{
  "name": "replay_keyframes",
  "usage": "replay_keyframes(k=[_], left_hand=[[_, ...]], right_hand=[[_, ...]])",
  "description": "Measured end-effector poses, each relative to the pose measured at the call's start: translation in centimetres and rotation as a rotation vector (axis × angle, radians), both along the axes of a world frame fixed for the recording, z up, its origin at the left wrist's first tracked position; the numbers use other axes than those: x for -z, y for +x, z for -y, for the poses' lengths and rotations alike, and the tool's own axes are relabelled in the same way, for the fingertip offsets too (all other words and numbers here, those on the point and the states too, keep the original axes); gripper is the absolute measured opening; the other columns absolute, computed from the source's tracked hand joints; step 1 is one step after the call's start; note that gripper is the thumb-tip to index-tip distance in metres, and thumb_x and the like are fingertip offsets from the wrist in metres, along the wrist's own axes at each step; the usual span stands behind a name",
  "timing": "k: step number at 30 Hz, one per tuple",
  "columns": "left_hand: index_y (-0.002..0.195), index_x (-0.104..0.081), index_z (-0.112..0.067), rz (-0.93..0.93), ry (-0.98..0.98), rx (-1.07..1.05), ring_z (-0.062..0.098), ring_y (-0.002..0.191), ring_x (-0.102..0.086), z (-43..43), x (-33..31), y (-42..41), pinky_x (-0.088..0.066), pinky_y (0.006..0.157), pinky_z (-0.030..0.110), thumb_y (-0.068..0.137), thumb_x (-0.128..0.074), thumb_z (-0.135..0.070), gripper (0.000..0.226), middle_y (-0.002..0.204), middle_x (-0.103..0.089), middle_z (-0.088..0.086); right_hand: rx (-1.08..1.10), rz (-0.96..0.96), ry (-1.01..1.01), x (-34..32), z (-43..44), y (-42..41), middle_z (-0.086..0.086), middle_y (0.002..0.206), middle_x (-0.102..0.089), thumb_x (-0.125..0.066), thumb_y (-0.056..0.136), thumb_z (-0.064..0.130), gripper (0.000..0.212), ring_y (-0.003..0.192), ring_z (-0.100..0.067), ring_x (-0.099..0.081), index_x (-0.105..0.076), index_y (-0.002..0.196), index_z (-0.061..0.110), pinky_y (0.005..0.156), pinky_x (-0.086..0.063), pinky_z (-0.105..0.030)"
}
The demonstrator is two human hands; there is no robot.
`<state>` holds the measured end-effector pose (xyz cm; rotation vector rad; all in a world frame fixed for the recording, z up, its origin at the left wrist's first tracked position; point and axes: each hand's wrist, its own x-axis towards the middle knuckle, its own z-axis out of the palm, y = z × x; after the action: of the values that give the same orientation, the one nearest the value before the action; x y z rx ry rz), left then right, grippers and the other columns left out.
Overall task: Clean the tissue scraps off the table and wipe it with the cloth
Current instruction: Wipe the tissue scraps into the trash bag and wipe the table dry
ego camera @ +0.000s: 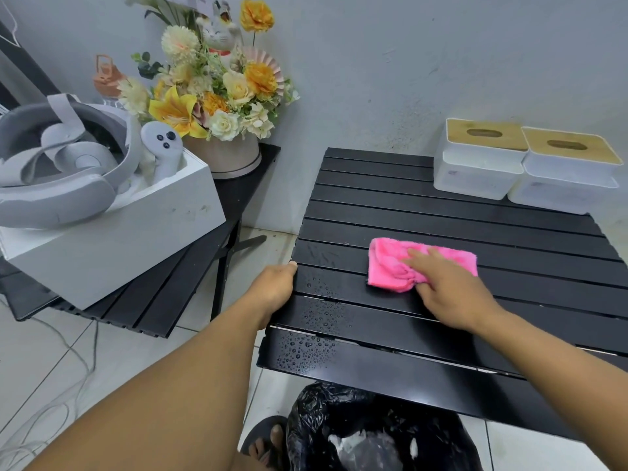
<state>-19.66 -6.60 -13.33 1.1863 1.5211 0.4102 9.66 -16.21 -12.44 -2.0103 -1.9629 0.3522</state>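
Pink cloth [421,268], folded, lies on the middle slats of the black table [441,205], toward its left half. The right hand [452,294] rests flat on it, fingers fairly straight and pressing down, not closed round it. The fabric is bunched on the thumb side. The left hand [272,290] clasps the table's left edge, thumb on top. Its fingers are apparently curled beneath, though they are hidden. Water droplets [316,338] stand on the near-left slats, not yet wiped. White tissue [350,443] shows inside the black bag [356,419] below the near edge, so scrap removal is judged done.

Assessment: the cloth is soft, light and limp, probably damp, and will ruck under sideways pushes. It is best driven by a broad flat palm over its centre, and pinched at the bunched edge for lifting.
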Motion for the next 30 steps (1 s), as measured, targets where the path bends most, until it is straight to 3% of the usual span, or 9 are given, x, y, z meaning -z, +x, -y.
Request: replay_keyframes(k=[2,5,12,17,21,23,25,28,30], left_hand=[[0.093,-0.073,-0.023,0.043,-0.047,-0.024,0.025,0.083,-0.072,0.0,0.3,0.1,-0.056,0.082,0.039,0.088,-0.039,-0.056,0.048,0.083,-0.076,0.0],[0.087,-0.074,-0.026,0.069,-0.059,-0.049,0.023,0.082,-0.072,-0.1,0.5,0.1,-0.055,0.075,0.035,0.089,-0.037,-0.057,0.048,0.077,-0.076,-0.004],[0.094,-0.072,-0.022,0.057,-0.024,-0.05,0.025,0.085,-0.07,0.0,0.5,0.4,-0.055,0.082,0.037,0.091,-0.033,-0.055,0.051,0.089,-0.074,0.002],[0.099,-0.072,-0.021,0.1,-0.067,-0.047,0.027,0.085,-0.072,-0.3,1.0,0.3,-0.057,0.084,0.045,0.092,-0.035,-0.055,0.051,0.09,-0.076,0.005],[0.095,-0.072,-0.02,0.141,-0.099,-0.059,0.024,0.071,-0.074,-0.6,1.2,0.2,-0.06,0.064,0.037,0.094,-0.036,-0.054,0.049,0.076,-0.076,0.004],[0.095,-0.072,-0.021,0.148,-0.107,-0.054,0.019,0.066,-0.074,-0.5,1.3,0.1,-0.056,0.055,0.028,0.094,-0.036,-0.055,0.049,0.074,-0.076,0.0],[0.094,-0.072,-0.023,0.155,-0.107,-0.042,0.017,0.068,-0.073,-0.5,1.4,0.1,-0.054,0.055,0.027,0.094,-0.036,-0.056,0.048,0.073,-0.075,-0.003],[0.095,-0.072,-0.024,0.166,-0.11,-0.032,0.02,0.075,-0.074,-0.5,1.3,0.0,-0.055,0.061,0.03,0.094,-0.035,-0.057,0.049,0.076,-0.076,-0.003],[0.099,-0.072,-0.024,0.177,-0.136,-0.038,0.021,0.075,-0.074,-0.6,1.3,-0.1,-0.056,0.061,0.03,0.094,-0.036,-0.058,0.05,0.079,-0.076,-0.002]], right_hand=[[-0.166,-0.007,0.0,0.2,0.8,-1.0,0.015,0.15,-0.039,-0.05,0.09,0.011,0.053,0.143,-0.013,-0.026,-0.049,0.138,0.035,0.111,-0.018,-0.024],[-0.237,0.014,-0.046,0.0,0.6,-0.3,0.026,0.15,-0.032,-0.049,0.093,0.017,0.053,0.144,-0.004,-0.02,-0.044,0.138,0.045,0.107,-0.028,-0.032],[0.285,0.049,0.039,-0.2,-1.8,2.5,-0.005,0.138,-0.054,-0.047,0.088,0.008,0.05,0.128,-0.028,-0.045,-0.052,0.134,0.027,0.1,-0.041,-0.041],[-0.139,0.012,0.037,0.2,0.1,-3.2,0.004,0.148,-0.045,-0.05,0.089,0.007,0.051,0.141,-0.021,-0.034,-0.053,0.137,0.026,0.118,-0.022,-0.036],[-0.44,-0.021,-0.05,-0.2,1.0,-4.0,0.028,0.149,-0.028,-0.043,0.093,0.018,0.05,0.144,0.001,-0.014,-0.047,0.136,0.043,0.115,-0.014,-0.025],[-0.344,-0.014,-0.059,-0.4,-0.1,-2.3,0.031,0.148,-0.028,-0.046,0.095,0.017,0.05,0.143,0.001,-0.018,-0.047,0.137,0.045,0.112,-0.018,-0.023],[-0.138,-0.043,0.0,-0.2,-1.4,0.5,0.015,0.148,-0.041,-0.05,0.093,0.008,0.05,0.141,-0.011,-0.032,-0.051,0.137,0.032,0.111,-0.021,-0.022],[0.238,-0.007,0.036,0.0,-2.3,3.9,-0.002,0.145,-0.049,-0.049,0.09,0.008,0.051,0.135,-0.024,-0.042,-0.052,0.138,0.025,0.109,-0.03,-0.034],[0.309,0.013,0.04,0.3,-2.3,3.8,-0.003,0.144,-0.051,-0.048,0.09,0.01,0.051,0.134,-0.026,-0.042,-0.051,0.137,0.027,0.107,-0.034,-0.039]])
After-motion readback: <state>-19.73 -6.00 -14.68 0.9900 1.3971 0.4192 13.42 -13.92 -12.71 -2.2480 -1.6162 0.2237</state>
